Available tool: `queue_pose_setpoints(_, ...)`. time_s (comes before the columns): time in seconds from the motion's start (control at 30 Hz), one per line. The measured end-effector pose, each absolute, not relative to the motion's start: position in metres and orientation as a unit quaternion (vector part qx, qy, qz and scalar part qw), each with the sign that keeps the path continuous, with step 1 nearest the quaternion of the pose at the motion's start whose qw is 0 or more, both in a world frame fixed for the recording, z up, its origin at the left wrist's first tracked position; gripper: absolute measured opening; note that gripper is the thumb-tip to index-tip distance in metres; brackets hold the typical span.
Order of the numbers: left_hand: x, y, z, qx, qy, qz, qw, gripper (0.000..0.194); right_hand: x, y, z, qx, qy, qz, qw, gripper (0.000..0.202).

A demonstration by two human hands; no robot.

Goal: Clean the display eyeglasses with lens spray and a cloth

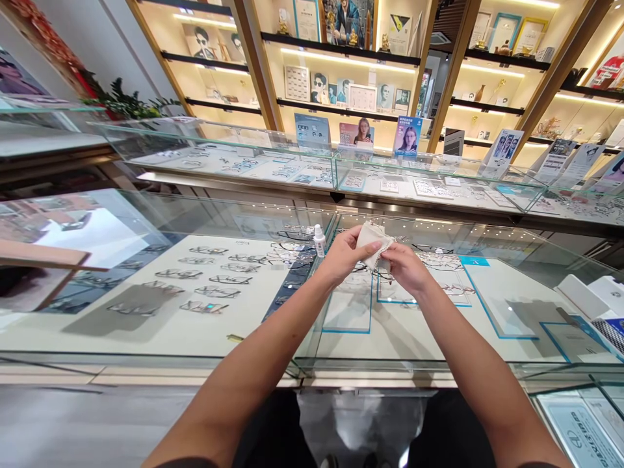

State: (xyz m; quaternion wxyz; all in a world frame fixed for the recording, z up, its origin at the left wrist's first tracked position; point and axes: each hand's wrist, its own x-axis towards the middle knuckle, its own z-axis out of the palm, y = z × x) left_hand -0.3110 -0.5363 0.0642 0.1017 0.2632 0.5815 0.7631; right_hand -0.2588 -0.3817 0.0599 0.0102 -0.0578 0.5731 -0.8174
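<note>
A pale beige cleaning cloth (373,242) is bunched between my two hands above the glass counter. My left hand (342,258) grips it from the left, thumb pressed across its front. At its lower right edge, the fingers of my right hand (408,268) are closed on the cloth. Thin eyeglass-frame parts (383,275) show just below the fingers; whether they are in my grip or lie in the case beneath, I cannot tell. Beside my left hand stands a small white spray bottle (319,242), upright on the glass.
Under the glass top lie rows of eyeglasses (205,290) and blue-edged display boards (348,330). A white box (607,292) is at the right. Behind runs another glass showcase (234,140) with upright advertising cards (408,136); lit shelves (341,58) line the back wall.
</note>
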Motion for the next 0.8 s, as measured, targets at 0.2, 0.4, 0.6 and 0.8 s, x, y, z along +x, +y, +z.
queue_pose_setpoints(0.2, -0.3081, -0.5361, 0.0634, 0.242, 0.601, 0.761, 0.045, 0.049, -0.2565, -0.3846, 0.0595, -0.081, 0.565, -0.820, 0.046, 0.025)
queue_pose_setpoints(0.4, -0.3071, -0.5356, 0.0648, 0.233, 0.607, 0.760, 0.020, 0.052, -0.2550, -0.3851, 0.0580, -0.075, 0.545, -0.833, 0.067, 0.027)
queue_pose_setpoints(0.6, -0.3098, -0.5374, 0.0682, 0.259, 0.590, 0.761, 0.073, 0.056, -0.2565, -0.3836, 0.0565, -0.068, 0.545, -0.834, 0.056, 0.025)
queue_pose_setpoints(0.8, -0.3084, -0.5392, 0.0685, 0.275, 0.586, 0.757, 0.092, 0.054, -0.2560, -0.3841, 0.0582, -0.065, 0.528, -0.844, 0.062, 0.030)
